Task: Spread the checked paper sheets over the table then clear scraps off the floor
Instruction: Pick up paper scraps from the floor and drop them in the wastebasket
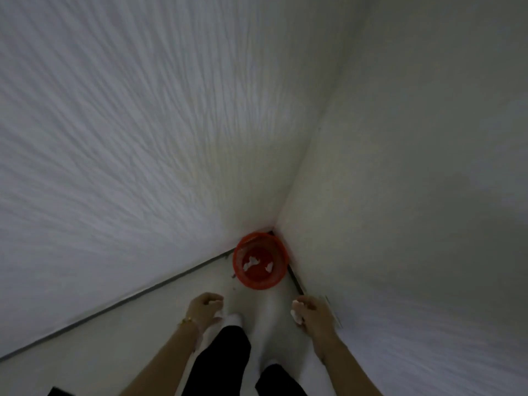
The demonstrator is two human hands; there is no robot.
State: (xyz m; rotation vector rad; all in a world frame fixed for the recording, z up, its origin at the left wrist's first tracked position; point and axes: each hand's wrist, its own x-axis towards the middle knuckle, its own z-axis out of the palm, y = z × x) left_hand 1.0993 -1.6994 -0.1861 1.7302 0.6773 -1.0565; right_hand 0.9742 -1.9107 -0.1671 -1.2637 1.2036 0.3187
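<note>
white scraps are grasped in the curled fingers of the left hand. other scraps are grasped by the right hand. a red bin is seen ahead of the fingers.

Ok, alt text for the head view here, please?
A person stands over a red bin in a room corner, left hand and right hand each gripping white paper scraps. More scraps lie inside the bin.
</note>
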